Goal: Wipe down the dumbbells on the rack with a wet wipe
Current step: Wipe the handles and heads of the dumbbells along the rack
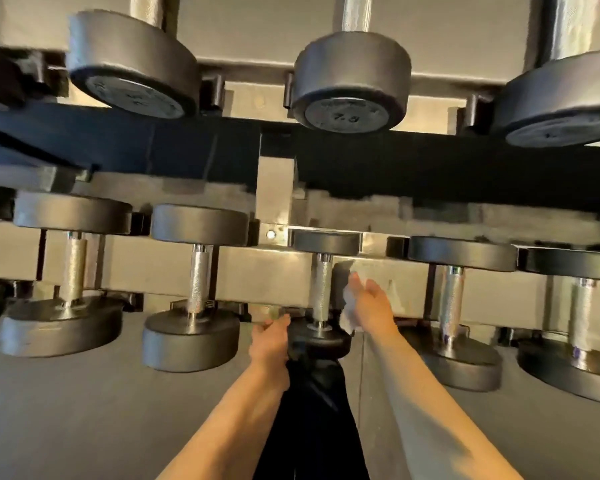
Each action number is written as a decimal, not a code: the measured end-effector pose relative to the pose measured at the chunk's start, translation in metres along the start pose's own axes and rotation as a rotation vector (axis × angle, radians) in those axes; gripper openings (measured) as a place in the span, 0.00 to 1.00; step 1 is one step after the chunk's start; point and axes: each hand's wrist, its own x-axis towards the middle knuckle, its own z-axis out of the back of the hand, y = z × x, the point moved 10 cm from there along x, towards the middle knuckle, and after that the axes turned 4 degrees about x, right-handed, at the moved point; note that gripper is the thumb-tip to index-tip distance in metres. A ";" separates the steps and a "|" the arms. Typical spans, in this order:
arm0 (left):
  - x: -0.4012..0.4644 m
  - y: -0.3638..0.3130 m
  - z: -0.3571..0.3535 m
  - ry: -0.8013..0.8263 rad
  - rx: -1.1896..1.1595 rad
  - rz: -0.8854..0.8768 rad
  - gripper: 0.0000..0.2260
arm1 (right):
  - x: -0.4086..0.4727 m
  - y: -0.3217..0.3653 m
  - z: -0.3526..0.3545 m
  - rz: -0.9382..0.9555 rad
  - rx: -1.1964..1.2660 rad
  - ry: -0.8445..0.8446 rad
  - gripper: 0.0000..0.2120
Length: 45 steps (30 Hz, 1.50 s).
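A small black dumbbell with a knurled steel handle lies on the lower shelf of the rack, straight ahead of me. My left hand grips the left side of its near head. My right hand holds a crumpled white wet wipe just to the right of the handle, close to the near head. Whether the wipe touches the metal I cannot tell.
Bigger dumbbells sit on either side on the lower shelf, and others on the upper shelf, such as one marked 7.5. Grey floor lies below. My dark trouser leg shows between my forearms.
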 end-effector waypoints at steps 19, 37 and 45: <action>0.033 0.027 -0.068 0.183 -0.194 0.190 0.05 | 0.031 -0.006 -0.069 0.150 -0.306 0.029 0.19; 0.046 0.028 -0.061 0.126 -0.091 0.024 0.21 | 0.022 0.000 -0.036 0.361 -0.143 -0.152 0.14; 0.047 0.027 -0.059 0.115 -0.064 0.033 0.24 | -0.002 0.002 -0.030 0.448 0.090 -0.307 0.16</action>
